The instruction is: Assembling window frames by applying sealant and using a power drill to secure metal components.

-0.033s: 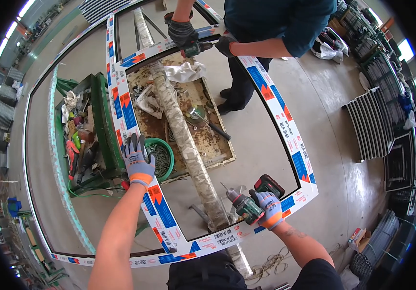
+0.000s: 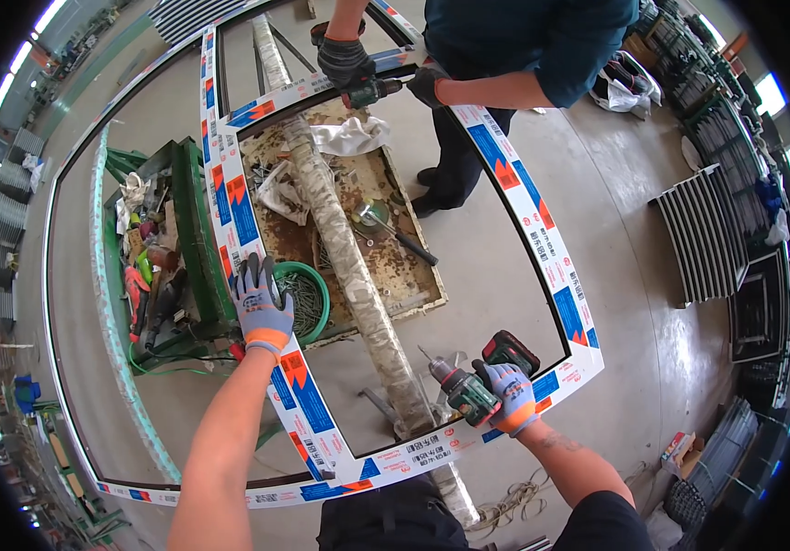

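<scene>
My left hand, in a grey and orange glove, lies on the left bar of a large window frame wrapped in white, blue and red film. Its fingers are stretched out and somewhat apart, next to a green bucket of screws. At the near right corner of the frame, my gloved right hand is closed around a green and black cordless drill with a red-marked battery. The drill's bit points left and away from me, over the opening of the frame. Part of its grip is hidden by my fingers.
Across the frame a co-worker in dark gloves holds another drill at the crossbar. A wrapped support beam runs beneath. Below lies a rusty work board with a hammer; a green tool tray stands left.
</scene>
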`<state>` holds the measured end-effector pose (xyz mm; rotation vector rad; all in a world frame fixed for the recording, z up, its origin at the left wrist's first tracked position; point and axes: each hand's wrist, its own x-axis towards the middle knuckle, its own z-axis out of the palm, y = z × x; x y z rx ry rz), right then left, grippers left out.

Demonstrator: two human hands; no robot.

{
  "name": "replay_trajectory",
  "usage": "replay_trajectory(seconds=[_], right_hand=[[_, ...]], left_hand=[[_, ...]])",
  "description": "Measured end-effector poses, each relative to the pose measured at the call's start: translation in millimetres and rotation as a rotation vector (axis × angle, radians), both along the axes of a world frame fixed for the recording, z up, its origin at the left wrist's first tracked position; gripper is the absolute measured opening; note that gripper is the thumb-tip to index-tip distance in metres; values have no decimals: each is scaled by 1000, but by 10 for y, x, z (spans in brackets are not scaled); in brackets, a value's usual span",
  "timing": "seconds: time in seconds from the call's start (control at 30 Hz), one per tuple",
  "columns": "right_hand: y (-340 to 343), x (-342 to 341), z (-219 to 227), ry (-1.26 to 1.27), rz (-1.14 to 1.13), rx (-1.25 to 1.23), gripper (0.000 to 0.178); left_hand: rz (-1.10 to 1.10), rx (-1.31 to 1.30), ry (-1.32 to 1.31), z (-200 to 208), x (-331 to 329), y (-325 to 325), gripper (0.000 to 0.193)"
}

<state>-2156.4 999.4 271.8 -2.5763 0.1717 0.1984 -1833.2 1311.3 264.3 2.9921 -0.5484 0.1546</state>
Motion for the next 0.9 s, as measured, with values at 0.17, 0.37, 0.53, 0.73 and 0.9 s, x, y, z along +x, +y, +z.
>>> replay_trajectory(seconds=[0.17, 0.37, 0.53, 0.73, 0.9], right_hand=[[4, 21, 26, -7, 2, 19, 62], [-8, 0, -27, -42, 15, 16, 61], [11, 120, -90, -4, -95, 57, 54], [-68, 909, -531, 192, -158, -46, 34], [52, 1768, -1112, 143, 27, -342, 43]], left_hand=[[-1, 36, 7, 15, 10, 1, 75], [-9, 26, -11, -3, 1, 13, 75], [4, 23, -4, -13, 25, 27, 71], [4, 40, -14, -38, 33, 80, 73], [-1, 76, 11, -38, 73, 53, 75]])
